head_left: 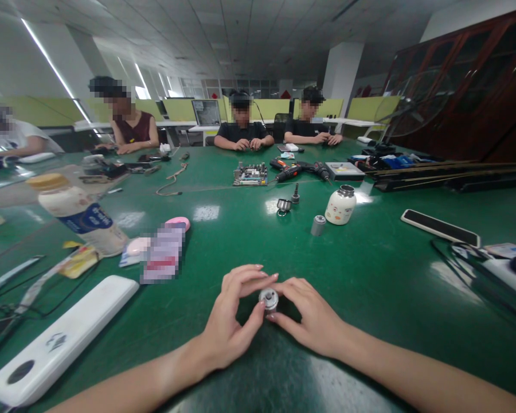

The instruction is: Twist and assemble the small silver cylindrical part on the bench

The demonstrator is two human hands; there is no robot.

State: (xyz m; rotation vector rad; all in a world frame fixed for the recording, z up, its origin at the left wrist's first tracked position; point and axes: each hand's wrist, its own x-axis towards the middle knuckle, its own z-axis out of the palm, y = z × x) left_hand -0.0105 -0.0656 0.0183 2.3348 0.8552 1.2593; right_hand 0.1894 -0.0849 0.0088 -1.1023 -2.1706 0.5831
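Between my two hands, a small silver metal cylinder (269, 298) stands at the near middle of the table, its round end facing up with a dark centre. My left hand (232, 315) has its thumb on the near left side of the cylinder and its fingers curved over the far side. From the right, the thumb and index finger of my right hand (312, 315) pinch it. Farther off stands a similar grey cylinder (318, 226), beside a white bottle (341, 206) with an open metal neck. A shiny metal cap-like part with a ring (284, 206) and a small dark stepped part (296, 195) lie beyond.
On the left are a long white device (64, 338), a leaning drink bottle (83, 218) and a pink packet (163, 252). Power drills (296, 171) and a circuit board (250, 174) lie farther back. A white-edged phone-like slab (441, 228) is right. Several people sit opposite.
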